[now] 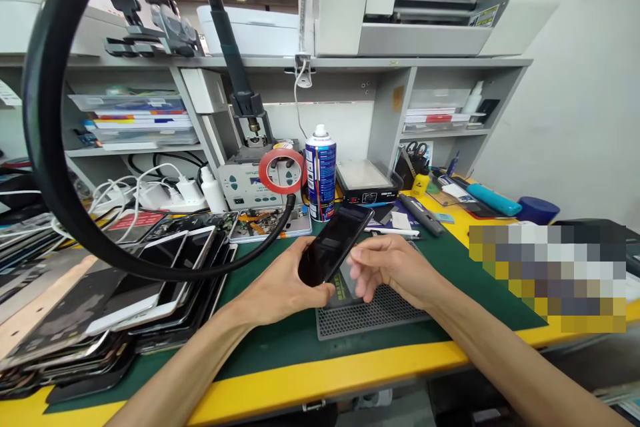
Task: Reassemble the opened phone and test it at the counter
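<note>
A black smartphone (333, 243) is gripped in my left hand (277, 283), tilted with its dark, glossy screen toward me. My thumb lies along its lower edge. Close to the phone's right edge, my right hand (400, 270) has thumb and forefinger pinched together and the other fingers curled; whatever may be between the fingertips is too small to make out. Under both hands lies a dark flat piece with yellow-green lettering (344, 290), partly covered by the phone. It rests on a grey honeycomb-textured pad (350, 328) on the green work mat (480, 287).
Stacked phone and tablet parts (165, 280) crowd the left. A thick black hose (43, 113) loops in front of the shelf. Behind the phone stand a blue spray can (321, 173), red tape roll (265, 177) and hot plate (367, 177). A blurred patch (550, 273) covers the right side.
</note>
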The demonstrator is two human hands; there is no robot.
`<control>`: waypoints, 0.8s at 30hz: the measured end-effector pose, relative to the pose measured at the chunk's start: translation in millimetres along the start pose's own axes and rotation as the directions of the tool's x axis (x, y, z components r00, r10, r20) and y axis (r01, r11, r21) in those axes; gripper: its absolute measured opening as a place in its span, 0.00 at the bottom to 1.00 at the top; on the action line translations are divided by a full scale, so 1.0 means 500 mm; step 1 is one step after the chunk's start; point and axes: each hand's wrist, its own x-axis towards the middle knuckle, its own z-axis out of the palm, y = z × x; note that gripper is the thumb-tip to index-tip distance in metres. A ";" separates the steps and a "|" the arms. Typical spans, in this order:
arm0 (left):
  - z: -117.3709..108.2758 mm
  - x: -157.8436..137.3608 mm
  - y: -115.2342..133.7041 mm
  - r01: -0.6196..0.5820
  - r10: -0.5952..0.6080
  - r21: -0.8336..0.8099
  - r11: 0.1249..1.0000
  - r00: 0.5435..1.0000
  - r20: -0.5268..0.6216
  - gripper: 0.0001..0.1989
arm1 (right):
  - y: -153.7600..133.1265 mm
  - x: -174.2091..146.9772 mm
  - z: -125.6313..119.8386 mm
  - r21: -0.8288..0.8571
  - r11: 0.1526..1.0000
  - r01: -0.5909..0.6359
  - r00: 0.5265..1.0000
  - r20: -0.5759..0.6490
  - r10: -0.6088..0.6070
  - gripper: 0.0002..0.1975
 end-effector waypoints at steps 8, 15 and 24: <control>-0.002 -0.002 -0.006 0.022 -0.021 0.045 0.999 1.000 -0.012 0.32 | -0.001 0.002 -0.004 0.005 1.000 0.011 0.998 -0.055 -0.011 0.17; -0.002 -0.004 -0.002 0.047 -0.044 0.053 0.997 0.998 -0.054 0.33 | -0.012 -0.003 -0.010 -0.033 0.999 -0.005 0.997 -0.076 0.003 0.17; 0.005 -0.001 0.004 0.009 -0.011 -0.018 1.000 0.997 -0.078 0.30 | 0.001 0.006 0.001 -0.079 0.996 -0.051 0.994 -0.101 0.043 0.17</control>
